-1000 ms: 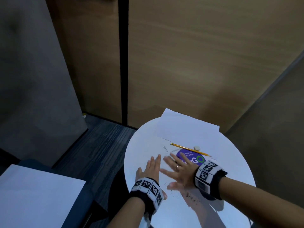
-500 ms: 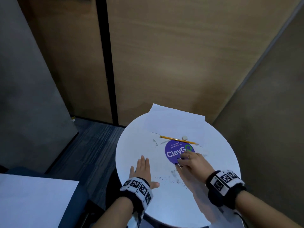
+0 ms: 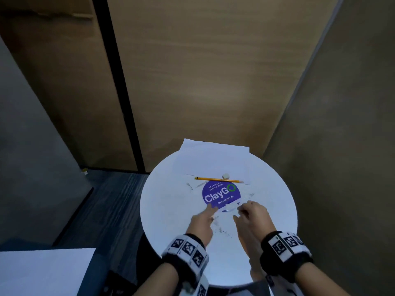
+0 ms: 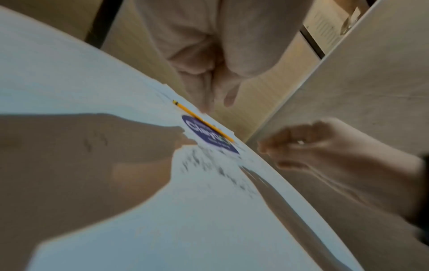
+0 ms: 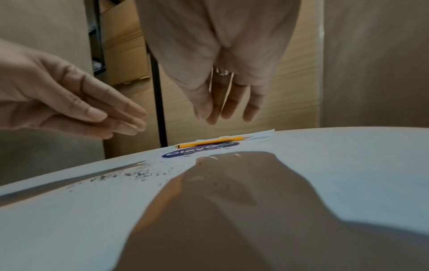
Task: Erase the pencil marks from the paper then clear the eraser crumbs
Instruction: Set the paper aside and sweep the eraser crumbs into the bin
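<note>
Both hands relaxed, holding nothing: left hand [image 3: 202, 221] and right hand [image 3: 253, 218] above dark crumbs [image 3: 223, 230] on round table [image 3: 162, 210]; pencil [image 3: 218, 179], eraser [image 3: 225, 176] on paper [image 3: 213, 157] beyond.

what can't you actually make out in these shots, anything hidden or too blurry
- Pencil marks on the paper: head view, too small and washed out to tell whether any remain.
- Eraser: a tiny pale block behind the pencil; its shape is unclear.
- Crumbs: motion blur smears them in the left wrist view; no count possible.
- Right hand: blurred in the head view; whether its fingertips touch the table is unclear.
- Left hand: its palm is hidden.
</note>
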A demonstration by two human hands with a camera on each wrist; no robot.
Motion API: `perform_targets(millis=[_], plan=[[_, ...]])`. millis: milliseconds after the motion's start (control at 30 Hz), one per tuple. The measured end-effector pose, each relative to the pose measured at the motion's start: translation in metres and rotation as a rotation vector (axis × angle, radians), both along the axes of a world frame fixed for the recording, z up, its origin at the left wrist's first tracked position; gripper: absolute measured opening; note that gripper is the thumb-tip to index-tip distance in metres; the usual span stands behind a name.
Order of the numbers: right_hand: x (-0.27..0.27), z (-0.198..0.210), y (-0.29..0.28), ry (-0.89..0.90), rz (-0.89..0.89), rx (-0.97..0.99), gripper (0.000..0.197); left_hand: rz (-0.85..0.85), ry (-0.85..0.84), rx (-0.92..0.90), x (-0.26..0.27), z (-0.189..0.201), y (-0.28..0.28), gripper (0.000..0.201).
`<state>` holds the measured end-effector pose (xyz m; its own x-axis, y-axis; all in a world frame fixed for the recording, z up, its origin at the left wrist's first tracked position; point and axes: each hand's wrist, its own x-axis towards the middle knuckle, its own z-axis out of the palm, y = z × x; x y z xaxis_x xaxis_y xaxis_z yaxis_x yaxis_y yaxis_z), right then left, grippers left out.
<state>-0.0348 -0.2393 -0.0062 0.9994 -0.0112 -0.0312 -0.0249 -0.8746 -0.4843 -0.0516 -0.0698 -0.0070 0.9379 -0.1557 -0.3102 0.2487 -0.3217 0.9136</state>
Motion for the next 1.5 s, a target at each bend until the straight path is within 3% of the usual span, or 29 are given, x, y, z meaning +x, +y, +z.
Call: perform_targets(millis=[67,167,400,500,633,767,867,933,1000,1233,1367,1400,1500], plan=[[-0.005,-0.002,-0.007,0.005,-0.024,0.024,0.022,0.231,0.052,-0.124,0.016,0.003,0.005,0.040],[-0.015,-0.005,-0.014,0.020,-0.135,0.102,0.020,0.342,0.109,-0.147,0.034,0.011,0.016,0.022],[-0.027,-0.010,-0.011,0.057,-0.125,0.221,0.027,0.246,0.030,0.117,0.031,0.008,0.014,0.018],[-0.025,-0.011,-0.004,0.048,-0.120,0.235,0.029,0.241,-0.045,0.179,0.027,-0.003,0.015,0.031],[-0.021,-0.012,-0.001,0.060,-0.079,0.191,0.029,0.183,0.008,0.266,0.024,-0.005,0.015,0.014],[-0.018,-0.015,-0.003,0.069,-0.081,0.140,0.033,0.179,-0.089,0.397,0.029,-0.012,0.023,0.018],[-0.017,-0.019,-0.013,0.154,-0.098,-0.011,0.043,0.198,-0.130,0.588,0.041,-0.018,0.037,0.028],[-0.018,-0.018,-0.020,0.223,-0.116,-0.084,0.047,0.111,0.029,0.810,0.043,-0.019,0.044,0.054],[-0.017,-0.018,-0.027,0.289,-0.120,-0.162,0.050,0.052,0.193,0.892,0.037,-0.020,0.044,0.076],[-0.012,-0.023,-0.034,0.366,-0.076,-0.251,0.050,-0.111,0.192,0.873,-0.011,-0.027,-0.006,0.096],[-0.016,-0.021,-0.036,0.358,-0.054,-0.240,0.051,-0.242,0.118,0.755,-0.028,-0.022,-0.046,0.146],[-0.018,-0.021,-0.036,0.357,-0.052,-0.231,0.052,-0.260,0.104,0.699,-0.029,-0.020,-0.052,0.143],[-0.019,-0.019,-0.038,0.360,-0.035,-0.217,0.051,-0.218,0.063,0.517,-0.020,-0.006,-0.053,0.081]])
